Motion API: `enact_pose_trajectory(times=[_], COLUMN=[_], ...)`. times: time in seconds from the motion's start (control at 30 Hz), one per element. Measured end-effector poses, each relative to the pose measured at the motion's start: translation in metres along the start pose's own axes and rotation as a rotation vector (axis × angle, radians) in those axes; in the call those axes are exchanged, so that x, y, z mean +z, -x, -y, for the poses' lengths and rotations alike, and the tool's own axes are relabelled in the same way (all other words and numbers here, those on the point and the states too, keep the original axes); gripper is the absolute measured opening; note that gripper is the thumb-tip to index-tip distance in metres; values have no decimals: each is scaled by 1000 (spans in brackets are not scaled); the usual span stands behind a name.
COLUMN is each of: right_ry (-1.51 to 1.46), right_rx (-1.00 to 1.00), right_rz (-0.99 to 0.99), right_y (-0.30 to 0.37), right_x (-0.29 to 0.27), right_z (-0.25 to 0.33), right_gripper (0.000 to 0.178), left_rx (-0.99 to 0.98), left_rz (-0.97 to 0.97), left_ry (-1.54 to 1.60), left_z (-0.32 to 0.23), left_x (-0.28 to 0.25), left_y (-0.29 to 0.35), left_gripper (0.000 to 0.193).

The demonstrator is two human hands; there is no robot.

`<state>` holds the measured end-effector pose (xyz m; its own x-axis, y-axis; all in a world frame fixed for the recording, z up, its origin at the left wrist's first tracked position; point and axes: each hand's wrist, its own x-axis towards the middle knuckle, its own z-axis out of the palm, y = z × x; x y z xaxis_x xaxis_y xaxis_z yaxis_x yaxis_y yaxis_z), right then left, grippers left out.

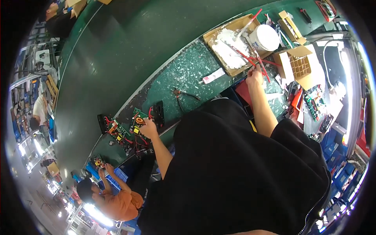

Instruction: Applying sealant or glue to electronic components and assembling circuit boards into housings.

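On the left, my left hand (149, 129) is closed at the edge of a green circuit board (138, 120) with a copper-coloured coil and yellow parts. Another populated board (116, 130) with red wires lies just beyond it. My right hand (255, 76) is closed around a thin red stick (264, 71) beside a cardboard tray (234, 72). White paste (231, 49) smears the tray's inside, and more red sticks cross above my fingers. A white tub (264, 37) stands at the tray's right. My fingertips are small and partly hidden in this view.
Between my hands, pliers (178, 94) and a white tube (214, 76) lie on the paste-spotted green bench (164, 84). A divided cardboard box (300, 67) stands at right, near another board (315, 102). A co-worker in orange (121, 203) works at lower left.
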<state>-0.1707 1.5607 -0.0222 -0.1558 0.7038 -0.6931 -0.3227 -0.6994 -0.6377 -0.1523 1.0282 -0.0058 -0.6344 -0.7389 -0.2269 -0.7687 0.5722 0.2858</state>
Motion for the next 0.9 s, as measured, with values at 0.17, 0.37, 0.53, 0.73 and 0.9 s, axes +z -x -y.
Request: enact_pose_trajectory(times=[0.17,0.37,0.53,0.73,0.9], right_ry=[485,1608,1448,801,1005], right_rx=[-457,-1639,-1202,-409,16], right_rz=[399,592,832,839,1147], right_y=[66,31,62,118,192], right_x=[16,61,91,126,123], right_z=[15,15,26,8,-111], right_gripper=[20,24,29,24,20], left_rx=[-729,-393,-805,-564,-511], left_rz=[363,272,-54,-46,64], left_ry=[1096,399,741,563,656], left_z=[8,57,1,6,53], left_x=[17,56,17,16,22], left_y=[-13,-42,-19,3,6], left_gripper=[52,66,86,82,71])
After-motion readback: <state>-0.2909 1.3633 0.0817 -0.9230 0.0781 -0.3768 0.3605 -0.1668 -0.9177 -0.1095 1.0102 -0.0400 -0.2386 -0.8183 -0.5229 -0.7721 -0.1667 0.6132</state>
